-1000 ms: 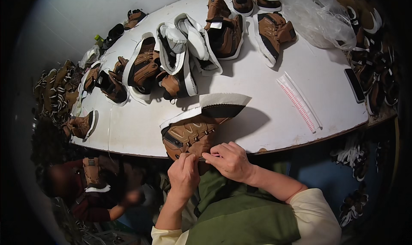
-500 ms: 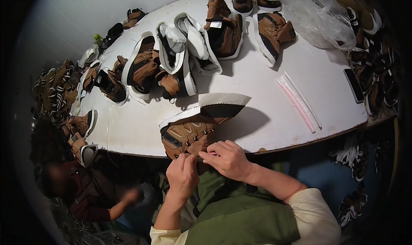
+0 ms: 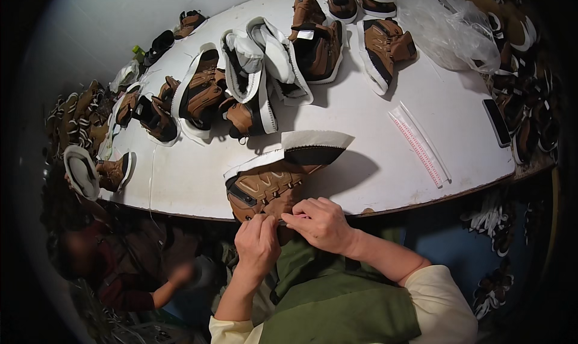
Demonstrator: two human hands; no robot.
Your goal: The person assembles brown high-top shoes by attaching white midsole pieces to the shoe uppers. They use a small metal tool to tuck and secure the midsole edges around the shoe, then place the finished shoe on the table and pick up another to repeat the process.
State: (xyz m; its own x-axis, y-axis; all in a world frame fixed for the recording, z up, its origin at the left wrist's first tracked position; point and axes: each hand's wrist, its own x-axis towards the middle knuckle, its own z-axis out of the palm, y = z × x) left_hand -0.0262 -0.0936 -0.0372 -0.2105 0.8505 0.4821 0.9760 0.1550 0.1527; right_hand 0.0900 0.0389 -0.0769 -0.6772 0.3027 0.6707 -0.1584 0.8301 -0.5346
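A brown shoe upper [image 3: 259,187] with black trim and a pale lining margin lies on its side at the table's near edge. My left hand [image 3: 257,241] is closed, its thumb and fingers pinching the near end of the upper. Right beside it, my right hand [image 3: 319,225] pinches the same end, with thumb and forefinger pressed together. A thin pale and pinkish bit shows at the right fingertips, too small to name. The fingers partly cover that end of the upper.
The white table [image 3: 349,163] holds several brown shoe uppers [image 3: 201,91] and two with white linings [image 3: 278,61]. To the right lie a clear ruler-like strip [image 3: 419,144], a phone [image 3: 496,122] and a plastic bag [image 3: 448,28]. A co-worker [image 3: 120,266] sits at lower left.
At the far left, the co-worker's shoe upper has moved up and left, its pale opening now turned into view. My hands stay pinched at nearly the same place.
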